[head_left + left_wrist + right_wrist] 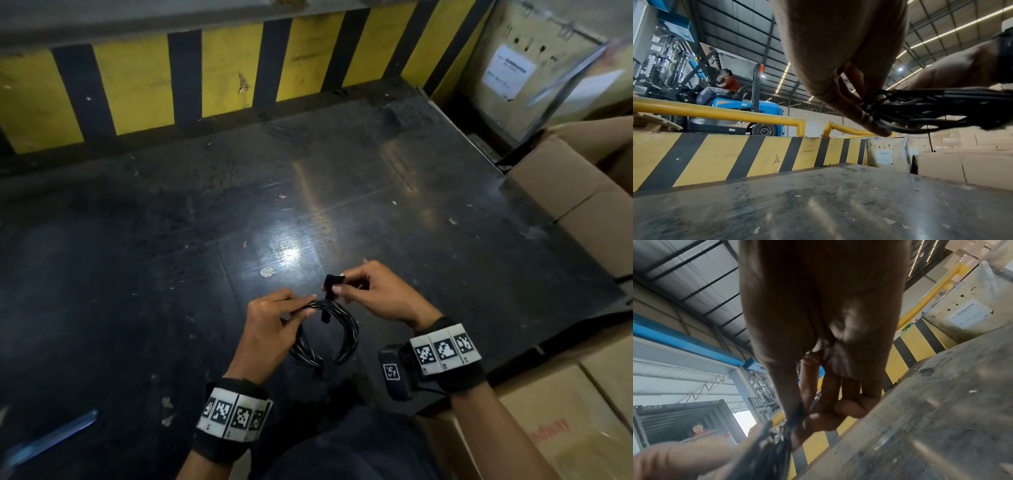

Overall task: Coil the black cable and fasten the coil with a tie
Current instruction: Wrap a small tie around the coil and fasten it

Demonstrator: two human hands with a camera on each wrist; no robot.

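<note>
Coil point(329, 329) (tie point(331, 284) pinched) between fingers point(298, 301)

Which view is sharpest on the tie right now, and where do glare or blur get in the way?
Head view: sharpest; tie and cable coil readable, glare patch on the floor beyond them. Left wrist view: coil dark, fairly clear. Right wrist view: motion-blurred, tie indistinct.
</note>
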